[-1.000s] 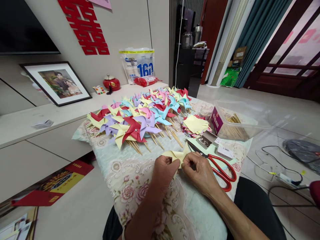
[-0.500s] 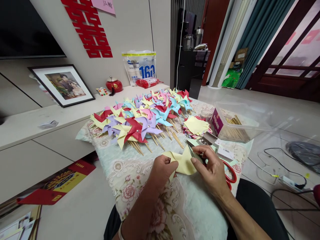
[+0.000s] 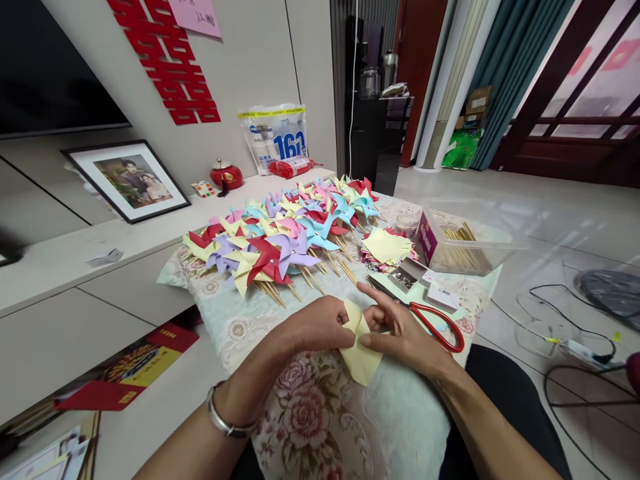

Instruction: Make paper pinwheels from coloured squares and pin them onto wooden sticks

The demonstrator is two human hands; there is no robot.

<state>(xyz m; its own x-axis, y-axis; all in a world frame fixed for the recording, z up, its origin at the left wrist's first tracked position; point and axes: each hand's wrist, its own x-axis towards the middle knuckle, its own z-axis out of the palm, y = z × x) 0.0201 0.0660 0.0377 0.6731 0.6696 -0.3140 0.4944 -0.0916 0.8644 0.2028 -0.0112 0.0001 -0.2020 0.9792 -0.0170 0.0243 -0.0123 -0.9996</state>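
A floral-patterned cloth (image 3: 300,413) covers the work surface. Directly on it lie a spread of finished paper pinwheels (image 3: 285,237), a stack of cut paper squares (image 3: 387,248), a small open box of pins (image 3: 407,275), red-handled scissors (image 3: 433,323) and a clear plastic tub of wooden sticks (image 3: 467,243).

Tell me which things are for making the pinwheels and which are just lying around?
In use: left hand, right hand, yellow paper, finished pinwheels, paper squares, sticks box, pin box, scissors.
Lying about: framed photo, red pot, cables.
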